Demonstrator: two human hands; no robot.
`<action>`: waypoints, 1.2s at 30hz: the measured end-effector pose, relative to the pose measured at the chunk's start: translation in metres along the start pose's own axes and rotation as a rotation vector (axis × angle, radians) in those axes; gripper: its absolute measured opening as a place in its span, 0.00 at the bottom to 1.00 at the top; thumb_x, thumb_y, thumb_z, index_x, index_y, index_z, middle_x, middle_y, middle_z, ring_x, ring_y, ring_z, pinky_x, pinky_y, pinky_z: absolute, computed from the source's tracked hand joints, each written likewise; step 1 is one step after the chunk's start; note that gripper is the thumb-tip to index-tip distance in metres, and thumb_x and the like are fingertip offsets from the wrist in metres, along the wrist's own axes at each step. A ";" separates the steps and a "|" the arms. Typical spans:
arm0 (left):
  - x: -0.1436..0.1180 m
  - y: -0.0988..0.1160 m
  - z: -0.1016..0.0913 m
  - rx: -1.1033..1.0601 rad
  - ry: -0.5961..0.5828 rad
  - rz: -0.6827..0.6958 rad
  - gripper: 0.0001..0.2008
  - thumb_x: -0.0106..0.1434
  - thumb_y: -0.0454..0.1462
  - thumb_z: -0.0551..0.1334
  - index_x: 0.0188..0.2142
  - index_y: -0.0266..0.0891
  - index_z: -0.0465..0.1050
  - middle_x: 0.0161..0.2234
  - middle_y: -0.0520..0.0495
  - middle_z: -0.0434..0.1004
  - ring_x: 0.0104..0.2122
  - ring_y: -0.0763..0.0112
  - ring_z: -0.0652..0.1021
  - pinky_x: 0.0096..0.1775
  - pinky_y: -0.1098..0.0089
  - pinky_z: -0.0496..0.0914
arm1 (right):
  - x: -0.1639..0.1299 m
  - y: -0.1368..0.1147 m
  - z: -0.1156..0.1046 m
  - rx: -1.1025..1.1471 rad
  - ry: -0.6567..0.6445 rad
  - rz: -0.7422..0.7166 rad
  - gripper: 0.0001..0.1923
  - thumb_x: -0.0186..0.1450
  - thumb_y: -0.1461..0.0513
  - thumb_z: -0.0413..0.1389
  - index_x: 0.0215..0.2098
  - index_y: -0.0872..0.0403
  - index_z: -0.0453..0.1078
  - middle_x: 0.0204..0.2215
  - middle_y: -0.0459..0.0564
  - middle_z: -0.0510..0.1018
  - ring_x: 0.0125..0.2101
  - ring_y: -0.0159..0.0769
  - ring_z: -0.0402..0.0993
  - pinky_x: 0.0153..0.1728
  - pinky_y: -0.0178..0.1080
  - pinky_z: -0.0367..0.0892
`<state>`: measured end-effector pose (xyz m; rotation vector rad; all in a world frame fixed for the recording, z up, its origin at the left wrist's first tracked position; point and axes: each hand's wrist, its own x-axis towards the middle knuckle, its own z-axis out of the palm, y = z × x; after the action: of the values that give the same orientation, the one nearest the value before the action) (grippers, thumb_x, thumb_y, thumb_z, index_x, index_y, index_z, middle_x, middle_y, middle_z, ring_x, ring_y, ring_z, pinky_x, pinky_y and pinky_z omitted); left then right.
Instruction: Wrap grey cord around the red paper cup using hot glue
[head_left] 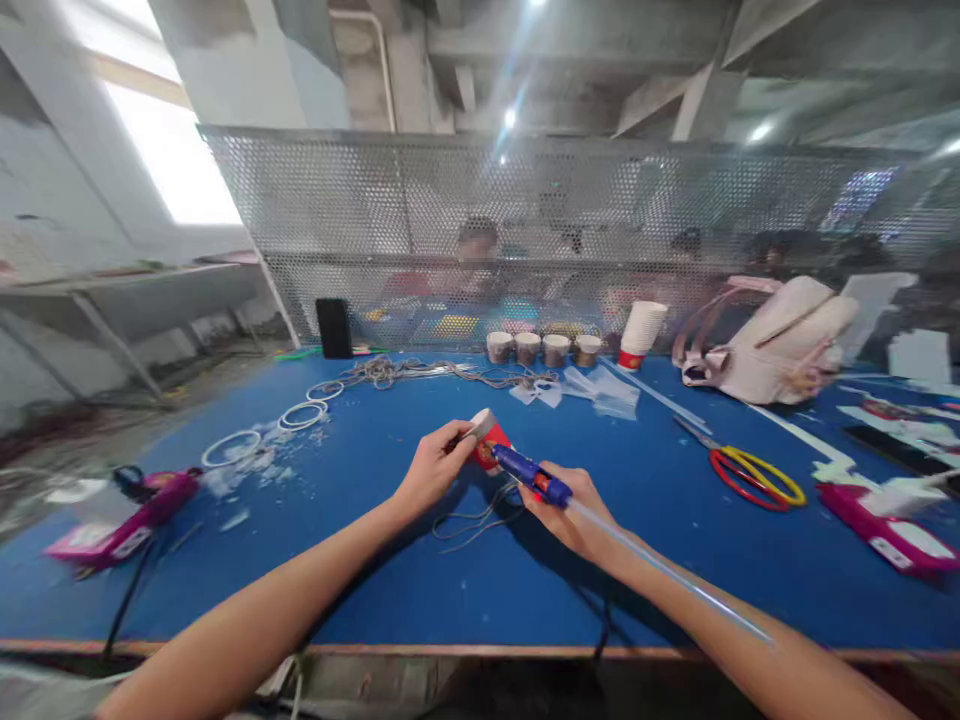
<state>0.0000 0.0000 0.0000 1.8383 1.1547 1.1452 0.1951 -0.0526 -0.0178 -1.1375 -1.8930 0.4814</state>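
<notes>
left hand (436,466): pinching the paper cup (491,432)
right hand (571,512): wrapped around the blue glue gun (534,477)
glue gun axis: slants toward the desk's (360,600) far left corner, nozzle at the cup's side, contact unclear
paper cup: between both hands, over the desk's middle

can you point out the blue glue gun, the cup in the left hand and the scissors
Blue glue gun (525,471): head view, on its body.
Cup (491,432): head view, on its red side.
Scissors (718,448): head view, near where the handles meet.
</notes>
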 end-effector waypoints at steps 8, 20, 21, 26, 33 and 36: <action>0.001 0.001 -0.002 -0.039 -0.008 0.004 0.10 0.56 0.41 0.55 0.28 0.38 0.71 0.25 0.52 0.71 0.28 0.70 0.69 0.33 0.72 0.64 | 0.002 0.001 -0.002 0.002 0.066 0.094 0.12 0.58 0.57 0.50 0.20 0.53 0.61 0.15 0.44 0.67 0.16 0.28 0.58 0.20 0.31 0.57; 0.003 0.000 -0.004 -0.105 -0.026 -0.013 0.08 0.55 0.39 0.56 0.25 0.38 0.70 0.23 0.53 0.69 0.27 0.70 0.69 0.33 0.71 0.64 | 0.001 -0.004 -0.009 0.026 0.035 0.132 0.10 0.57 0.58 0.52 0.21 0.54 0.64 0.17 0.44 0.69 0.18 0.29 0.61 0.21 0.31 0.59; 0.003 -0.001 -0.004 -0.109 -0.029 -0.013 0.08 0.54 0.39 0.55 0.25 0.38 0.70 0.23 0.53 0.70 0.27 0.70 0.69 0.33 0.71 0.64 | 0.001 -0.005 -0.009 0.029 0.028 0.130 0.10 0.57 0.58 0.52 0.21 0.54 0.64 0.17 0.44 0.69 0.18 0.29 0.62 0.22 0.31 0.59; 0.004 -0.002 -0.004 -0.128 -0.035 -0.012 0.08 0.54 0.38 0.55 0.24 0.38 0.69 0.23 0.53 0.69 0.26 0.70 0.69 0.32 0.71 0.64 | 0.002 -0.002 -0.010 0.036 0.047 0.155 0.11 0.57 0.57 0.52 0.21 0.54 0.64 0.16 0.43 0.68 0.18 0.29 0.60 0.21 0.31 0.58; 0.003 -0.001 -0.004 -0.136 -0.034 -0.024 0.08 0.54 0.37 0.55 0.22 0.38 0.68 0.22 0.54 0.68 0.26 0.71 0.69 0.32 0.71 0.63 | 0.000 -0.004 -0.009 0.028 0.011 0.149 0.10 0.57 0.57 0.52 0.21 0.54 0.64 0.17 0.44 0.68 0.18 0.29 0.60 0.21 0.31 0.57; 0.003 0.000 -0.004 -0.137 -0.043 -0.027 0.10 0.56 0.41 0.57 0.24 0.38 0.70 0.23 0.53 0.69 0.27 0.70 0.69 0.33 0.71 0.64 | 0.000 -0.002 -0.009 0.032 0.015 0.147 0.10 0.57 0.58 0.52 0.22 0.54 0.64 0.18 0.44 0.69 0.19 0.29 0.61 0.22 0.31 0.58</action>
<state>-0.0032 0.0026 0.0027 1.7305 1.0475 1.1356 0.2012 -0.0546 -0.0119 -1.2613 -1.7900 0.5808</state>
